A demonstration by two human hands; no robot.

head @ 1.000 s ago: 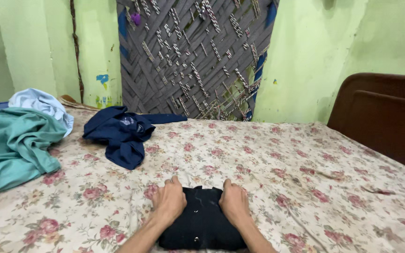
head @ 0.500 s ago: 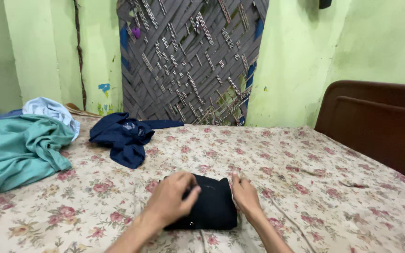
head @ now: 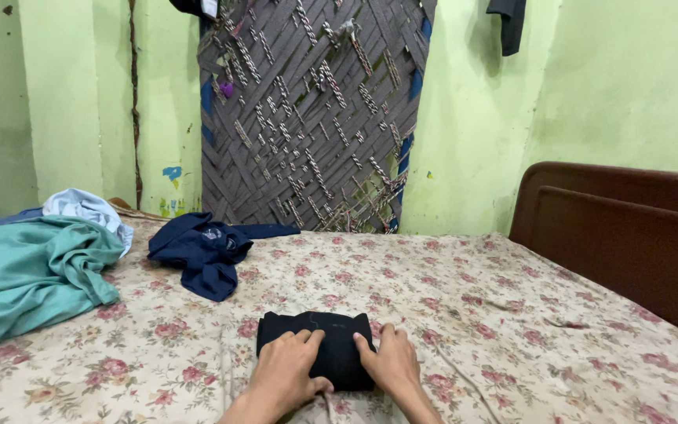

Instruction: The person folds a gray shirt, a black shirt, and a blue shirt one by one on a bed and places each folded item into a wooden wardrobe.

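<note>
Floral bedsheet [head: 472, 314] covers the bed; green walls behind. Nearest: left hand [head: 288, 369] and right hand [head: 390, 363] lie flat, fingers spread, pressing a black garment [head: 315, 338] at the near edge, gripping nothing. It looks folded to a compact block, so that piece seems nearly done. Farther left, a navy garment [head: 205, 251] and teal cloth [head: 33, 267] lie crumpled, unfolded.

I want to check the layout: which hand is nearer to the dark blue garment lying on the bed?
Left. The left hand rests on the folded black garment, on the side toward the dark blue garment. The right hand presses the black garment's other edge, farther away.
</note>
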